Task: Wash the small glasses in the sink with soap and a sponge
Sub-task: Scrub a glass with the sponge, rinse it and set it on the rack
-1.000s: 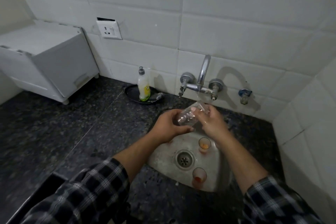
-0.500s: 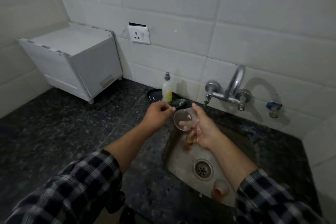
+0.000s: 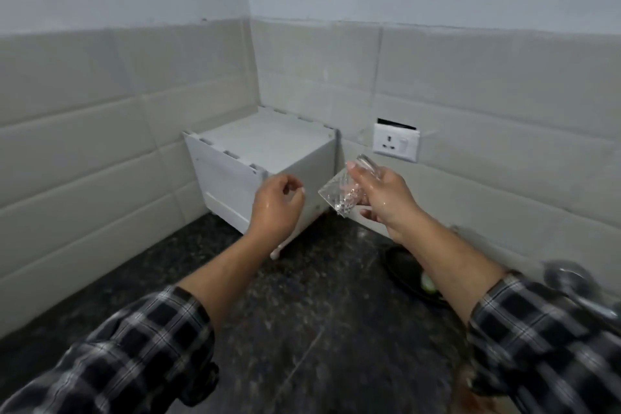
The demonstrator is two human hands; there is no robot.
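Observation:
My right hand (image 3: pixel 383 198) holds a small clear cut-pattern glass (image 3: pixel 341 193), tilted with its mouth toward the lower left, above the dark countertop (image 3: pixel 302 329). My left hand (image 3: pixel 275 205) hovers just left of the glass, wet, fingers loosely curled with nothing in them, not touching it. The sink and the other glasses are out of view. No sponge is visible.
A white box-shaped cabinet (image 3: pixel 262 171) on small feet stands in the tiled corner behind my hands. A wall socket (image 3: pixel 396 143) sits to its right. A dark dish (image 3: pixel 413 276) lies under my right forearm. The blurred metal tap (image 3: pixel 571 282) shows at the right edge.
My view has swung left, away from the sink toward the corner. My right hand has carried the glass from the sink out over the countertop. My left hand came off the glass.

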